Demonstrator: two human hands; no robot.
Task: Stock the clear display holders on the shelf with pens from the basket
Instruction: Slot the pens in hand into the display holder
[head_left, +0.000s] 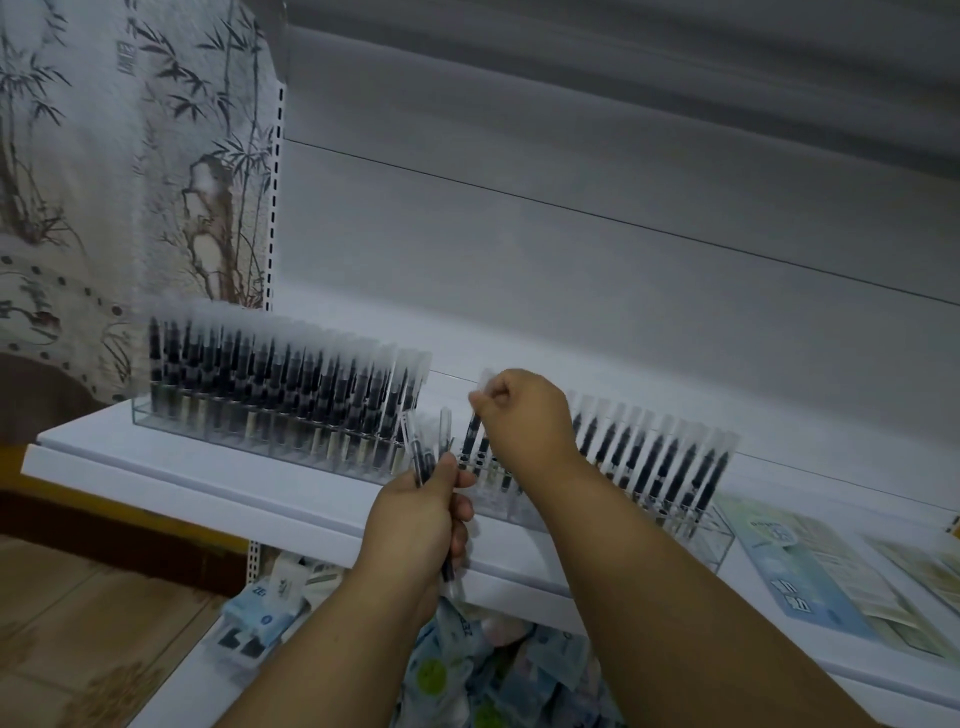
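Pens (425, 457) bunched in left hand (415, 519); right hand (524, 410) apparently pinches one pen (474, 431).

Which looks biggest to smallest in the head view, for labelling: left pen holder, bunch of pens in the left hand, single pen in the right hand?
1. Left pen holder.
2. Bunch of pens gripped by the left hand.
3. Single pen pinched by the right hand, partly hidden.

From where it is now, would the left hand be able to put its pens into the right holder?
Probably yes. The left hand grips a few pens right at the right holder, but the right hand, lowering a pen there, crowds the near end.
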